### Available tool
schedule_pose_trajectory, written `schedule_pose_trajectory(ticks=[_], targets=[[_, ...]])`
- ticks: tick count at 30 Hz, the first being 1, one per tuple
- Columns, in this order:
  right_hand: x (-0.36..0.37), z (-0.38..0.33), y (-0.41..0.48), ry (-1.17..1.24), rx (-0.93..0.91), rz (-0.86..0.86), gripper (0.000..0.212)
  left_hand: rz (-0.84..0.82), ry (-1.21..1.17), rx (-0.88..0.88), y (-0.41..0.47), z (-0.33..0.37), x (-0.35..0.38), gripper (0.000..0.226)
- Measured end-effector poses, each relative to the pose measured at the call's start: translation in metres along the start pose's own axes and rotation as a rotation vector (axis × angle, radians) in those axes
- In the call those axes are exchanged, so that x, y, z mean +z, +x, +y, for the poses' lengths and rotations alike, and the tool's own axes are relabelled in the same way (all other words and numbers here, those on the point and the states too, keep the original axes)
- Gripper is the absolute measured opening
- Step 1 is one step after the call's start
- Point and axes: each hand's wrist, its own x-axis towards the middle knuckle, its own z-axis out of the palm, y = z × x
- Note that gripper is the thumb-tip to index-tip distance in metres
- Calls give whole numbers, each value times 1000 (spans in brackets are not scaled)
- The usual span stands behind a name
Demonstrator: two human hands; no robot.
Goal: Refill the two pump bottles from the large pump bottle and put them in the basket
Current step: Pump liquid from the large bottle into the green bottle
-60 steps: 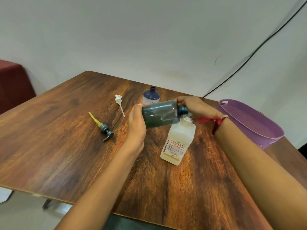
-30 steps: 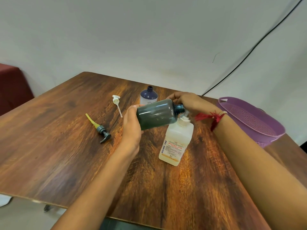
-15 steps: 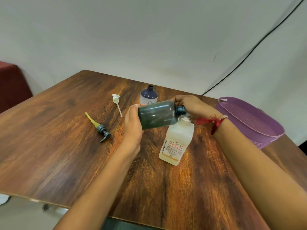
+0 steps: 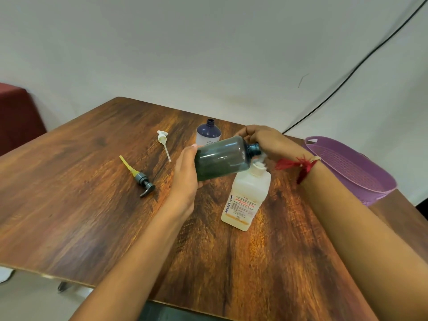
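Holding: the left hand point(image 4: 185, 179) grips the bottom end of a dark green bottle point(image 4: 222, 161), which is tipped on its side above the counter point(image 4: 81, 205) with its open neck pointing right.
Right hand: the right hand point(image 4: 266, 142) is curled over the pump head point(image 4: 258, 164) of the large white bottle point(image 4: 246, 200), right at the green bottle's open neck.
Large white bottle: it stands upright on the counter just under the tipped bottle, with its printed label facing the near side.
Blue bottle: a blue bottle point(image 4: 208, 133) stands uncapped on the counter just behind the hands.
Loose pumps: a white pump point(image 4: 163, 142) and a grey pump with a yellow tube point(image 4: 141, 179) lie flat to the left of the hands, apart from each other.
Basket: a purple basket point(image 4: 347, 167) sits at the counter's right edge, beyond the right wrist and apart from all three bottles.
Wrist: a red thread point(image 4: 298, 164) is tied round the right wrist.
Wall: a black cable point(image 4: 347, 72) runs down the wall behind the basket.
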Motion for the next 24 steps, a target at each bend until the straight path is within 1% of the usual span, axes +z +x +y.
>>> schedule_pose_trajectory(ticks=[2,6,9,12,15,17,21,24], targets=[[-1,0,0,16,-9,-57,34,-28,7,0,-3,1,0,24],[2,7,-1,34,36,-43,40,-33,12,-3,-4,2,-1,23],[2,7,-1,31,39,-26,39,-47,3,7,-4,4,-2,22],[-1,2,2,-29,22,-9,36,-80,-36,-2,-4,6,-3,29],[2,5,1,26,45,13,36,-76,-51,-28,-3,2,-4,21],[5,8,-1,65,52,18,37,-65,-42,-39,-2,0,-5,22],[3,3,-2,-1,42,7,35,-66,-61,-62,-2,1,-6,22],[3,2,-3,5,50,0,35,-52,-74,-63,-1,0,-7,21]])
